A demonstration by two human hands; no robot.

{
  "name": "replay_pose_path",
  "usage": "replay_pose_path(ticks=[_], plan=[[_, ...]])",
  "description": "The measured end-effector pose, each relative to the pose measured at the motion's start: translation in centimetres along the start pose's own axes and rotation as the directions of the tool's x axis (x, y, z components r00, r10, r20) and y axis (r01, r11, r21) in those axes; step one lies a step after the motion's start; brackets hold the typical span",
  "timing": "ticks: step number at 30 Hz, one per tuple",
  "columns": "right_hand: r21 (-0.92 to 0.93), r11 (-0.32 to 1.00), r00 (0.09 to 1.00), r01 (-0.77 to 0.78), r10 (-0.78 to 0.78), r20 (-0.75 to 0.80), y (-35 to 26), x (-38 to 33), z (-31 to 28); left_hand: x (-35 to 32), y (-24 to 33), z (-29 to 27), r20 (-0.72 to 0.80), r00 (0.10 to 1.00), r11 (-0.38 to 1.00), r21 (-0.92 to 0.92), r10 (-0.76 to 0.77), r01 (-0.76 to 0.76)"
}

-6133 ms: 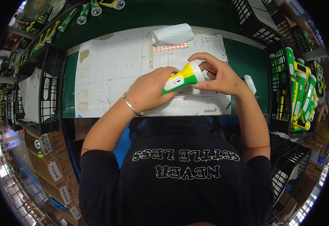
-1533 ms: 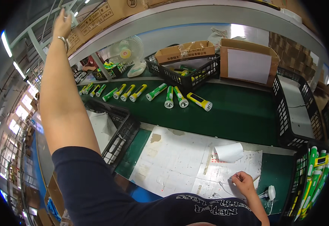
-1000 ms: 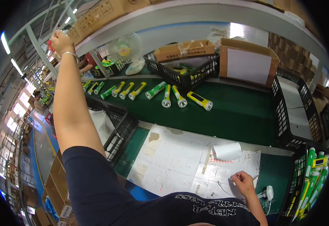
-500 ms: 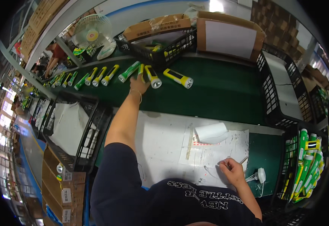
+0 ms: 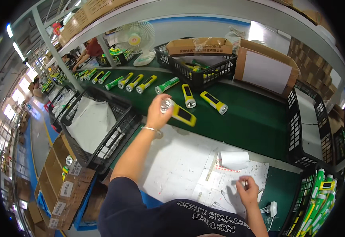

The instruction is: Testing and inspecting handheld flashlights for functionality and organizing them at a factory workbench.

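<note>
My left hand [image 5: 157, 111] is raised over the green belt [image 5: 255, 118] and grips a yellow flashlight [image 5: 179, 112] by its lens end. My right hand [image 5: 248, 191] rests low on the white paper sheets [image 5: 188, 166], fingers pinched on something small that I cannot make out. Two more yellow flashlights [image 5: 214, 102] lie on the belt just beyond the held one. A row of green and yellow flashlights [image 5: 135, 82] runs along the belt to the left.
A black crate [image 5: 198, 67] holding a cardboard box stands at the back. More black crates [image 5: 97, 126] flank me on both sides; one at right holds green flashlights [image 5: 318, 197]. A paper roll [image 5: 234, 159], a white fan [image 5: 135, 39], and people further down the line are in view.
My left arm came down from the overhead shelf to the belt and lifted a yellow flashlight toward me. My right hand stayed on the paper.
</note>
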State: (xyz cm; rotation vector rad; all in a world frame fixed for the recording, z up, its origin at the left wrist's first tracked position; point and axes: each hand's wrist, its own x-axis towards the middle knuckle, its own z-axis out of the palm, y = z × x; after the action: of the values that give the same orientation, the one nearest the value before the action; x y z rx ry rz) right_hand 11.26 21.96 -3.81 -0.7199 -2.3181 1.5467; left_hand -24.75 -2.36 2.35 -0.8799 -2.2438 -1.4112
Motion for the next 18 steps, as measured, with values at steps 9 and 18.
replay_pose_path(ticks=[9,18], plan=[[-0.464,0.825,0.943,0.322,-0.324,0.079,-3.2,-1.5,3.5,-12.3,10.2,8.0,0.717,0.628,0.409,-0.498,-0.301,0.765],[0.47,0.764,0.871,-0.442,0.239,0.43,0.3,-7.4,2.3,-21.6,14.2,15.0,0.925,0.362,-0.252,-0.38,-0.115,0.89]])
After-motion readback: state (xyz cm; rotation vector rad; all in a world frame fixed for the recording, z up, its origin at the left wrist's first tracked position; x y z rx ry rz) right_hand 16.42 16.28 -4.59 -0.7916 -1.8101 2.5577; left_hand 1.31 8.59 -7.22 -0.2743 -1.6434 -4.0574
